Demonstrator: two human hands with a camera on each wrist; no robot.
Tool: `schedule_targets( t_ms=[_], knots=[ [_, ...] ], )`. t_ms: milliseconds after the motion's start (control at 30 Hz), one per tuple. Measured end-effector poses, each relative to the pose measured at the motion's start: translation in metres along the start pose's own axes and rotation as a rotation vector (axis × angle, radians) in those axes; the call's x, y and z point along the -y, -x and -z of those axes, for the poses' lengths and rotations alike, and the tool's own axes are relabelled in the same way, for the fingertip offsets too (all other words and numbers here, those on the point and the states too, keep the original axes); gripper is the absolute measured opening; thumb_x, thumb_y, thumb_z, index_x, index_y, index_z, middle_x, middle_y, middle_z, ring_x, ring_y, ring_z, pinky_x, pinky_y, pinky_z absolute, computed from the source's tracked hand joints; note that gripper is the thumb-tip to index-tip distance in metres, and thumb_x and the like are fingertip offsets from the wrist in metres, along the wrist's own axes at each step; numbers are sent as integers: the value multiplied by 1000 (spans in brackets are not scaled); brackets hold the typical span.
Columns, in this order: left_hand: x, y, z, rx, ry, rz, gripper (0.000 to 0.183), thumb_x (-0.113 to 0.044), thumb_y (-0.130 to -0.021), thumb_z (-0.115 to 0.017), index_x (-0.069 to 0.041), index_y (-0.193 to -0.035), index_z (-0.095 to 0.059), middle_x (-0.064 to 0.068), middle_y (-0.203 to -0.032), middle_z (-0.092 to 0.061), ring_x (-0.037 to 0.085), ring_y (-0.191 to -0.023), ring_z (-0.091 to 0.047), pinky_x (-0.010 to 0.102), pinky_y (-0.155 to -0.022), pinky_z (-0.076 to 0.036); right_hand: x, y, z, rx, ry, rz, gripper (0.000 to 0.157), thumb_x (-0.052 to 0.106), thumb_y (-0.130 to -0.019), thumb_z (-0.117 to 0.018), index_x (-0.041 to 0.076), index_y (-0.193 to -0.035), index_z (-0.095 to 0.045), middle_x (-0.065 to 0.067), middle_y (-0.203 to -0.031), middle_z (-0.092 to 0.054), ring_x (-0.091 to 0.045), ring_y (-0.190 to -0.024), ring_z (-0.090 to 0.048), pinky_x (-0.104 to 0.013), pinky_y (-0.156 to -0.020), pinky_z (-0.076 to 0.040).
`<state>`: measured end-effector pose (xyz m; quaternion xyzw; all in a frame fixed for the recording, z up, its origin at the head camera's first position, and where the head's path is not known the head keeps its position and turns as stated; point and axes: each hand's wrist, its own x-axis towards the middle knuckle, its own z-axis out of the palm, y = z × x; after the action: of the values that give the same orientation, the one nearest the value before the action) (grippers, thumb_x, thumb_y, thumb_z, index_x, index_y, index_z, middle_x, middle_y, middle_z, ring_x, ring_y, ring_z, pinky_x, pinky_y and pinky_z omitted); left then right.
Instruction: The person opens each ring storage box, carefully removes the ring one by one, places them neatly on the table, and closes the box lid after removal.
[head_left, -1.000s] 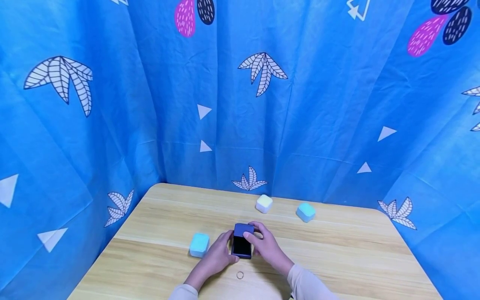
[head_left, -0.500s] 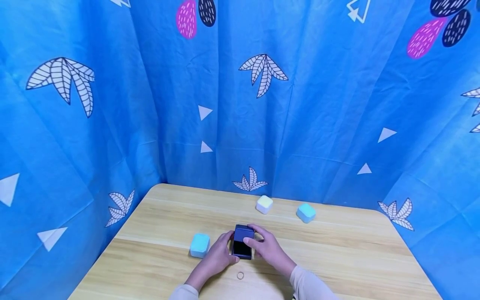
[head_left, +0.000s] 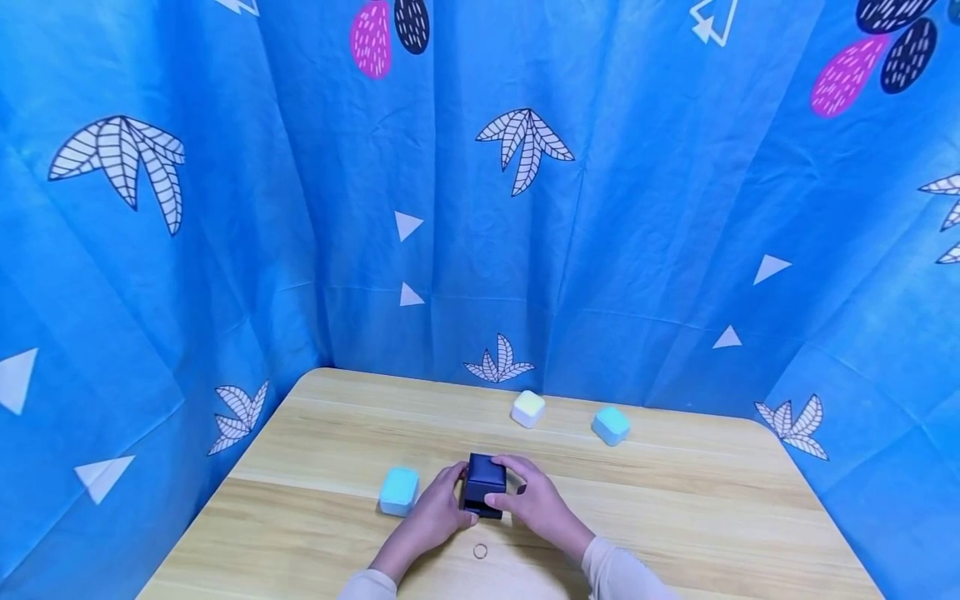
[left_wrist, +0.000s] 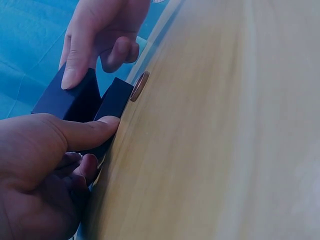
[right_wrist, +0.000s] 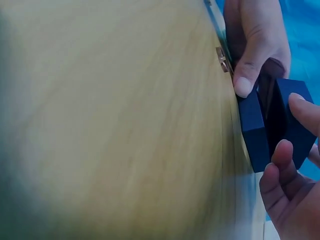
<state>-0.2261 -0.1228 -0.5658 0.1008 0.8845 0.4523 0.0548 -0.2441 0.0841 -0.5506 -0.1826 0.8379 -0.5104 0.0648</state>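
Note:
A dark blue ring box (head_left: pixel 487 471) stands on the wooden table, its hinged lid tipped well down over the base. My left hand (head_left: pixel 433 512) grips the base from the left, with the thumb (left_wrist: pixel 95 131) along its near edge. On the right, my right hand (head_left: pixel 538 502) pinches the lid (right_wrist: pixel 298 127), thumb on the front and fingers behind. A narrow gap shows between lid and base (right_wrist: pixel 251 127) in both wrist views; the inside is too dark to make out. A thin ring (head_left: pixel 480 557) lies on the table just in front of the box.
An aqua block (head_left: pixel 399 490) sits left of the left hand. Farther back are a white block with a pale yellow top (head_left: pixel 528 407) and another aqua block (head_left: pixel 612 425). A blue patterned curtain (head_left: pixel 645 250) hangs around the table (head_left: pixel 697 500).
My right hand has swung the lid forward and down, covering the dark interior that showed a second ago. The left hand, the base and the ring stay put.

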Motion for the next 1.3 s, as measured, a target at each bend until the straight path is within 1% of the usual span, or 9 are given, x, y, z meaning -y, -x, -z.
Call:
schedule_targets(
  t_ms=[67,233,400,500,667,967,1133,1233,1300],
  knots=[
    [-1,0,0,-2,1,0,86,-14,-72,-80,-1,-144,-35,14,-135,-47,13,-72,-51,26,-61,-45,1,1,-1,-9,9,5,58,41,-79,-75,28,-133,-55,-5,-139,-49,-27,-123,-48,-35,-84,-50],
    [-1,1,1,-12,-20,-17,87,-14,-71,-80,-1,-144,-35,14,-136,-47,11,-71,-50,26,-62,-45,-1,3,-3,-8,52,43,60,36,-76,-78,28,-131,-55,-3,-137,-49,-28,-122,-49,-38,-87,-50],
    [-2,2,1,-19,-53,-35,86,-14,-71,-81,-1,-143,-36,14,-137,-47,11,-71,-49,30,-71,-45,-3,3,-4,-26,113,93,60,34,-74,-81,28,-129,-56,-2,-135,-50,-29,-119,-51,-48,-93,-47],
    [-2,2,0,-23,-67,-38,86,-15,-70,-81,0,-143,-37,15,-138,-47,13,-78,-51,36,-81,-46,-3,4,-5,-33,147,98,60,32,-73,-82,29,-127,-56,-1,-135,-51,-30,-120,-52,-53,-97,-43],
    [-1,2,0,-27,-77,-42,86,-15,-70,-81,1,-142,-37,17,-139,-47,16,-87,-52,43,-88,-45,0,4,-6,-25,161,72,60,30,-73,-82,31,-127,-55,1,-136,-50,-29,-119,-53,-51,-96,-44],
    [-1,1,0,-17,-69,-36,86,-16,-71,-81,0,-143,-36,14,-138,-47,11,-73,-49,34,-77,-44,0,5,-6,-17,153,52,60,32,-74,-81,33,-128,-54,0,-137,-48,-29,-118,-52,-50,-95,-44],
    [0,0,1,-13,-59,-22,86,-17,-71,-81,-2,-144,-36,13,-138,-47,11,-74,-49,34,-77,-44,-2,4,-5,-9,166,57,61,32,-75,-81,33,-129,-53,-1,-137,-47,-29,-117,-53,-48,-92,-46],
    [0,0,1,-13,-52,-23,86,-17,-72,-81,-1,-144,-35,15,-140,-45,16,-87,-54,40,-87,-46,-2,4,-4,5,180,62,60,33,-76,-79,34,-130,-51,0,-137,-46,-27,-115,-54,-45,-89,-47],
    [0,1,1,-10,-47,-29,86,-17,-73,-80,-1,-144,-35,16,-141,-44,21,-98,-55,46,-93,-45,-2,5,-3,24,176,63,60,33,-78,-78,34,-131,-50,1,-136,-46,-25,-107,-56,-40,-84,-50]
  ],
)
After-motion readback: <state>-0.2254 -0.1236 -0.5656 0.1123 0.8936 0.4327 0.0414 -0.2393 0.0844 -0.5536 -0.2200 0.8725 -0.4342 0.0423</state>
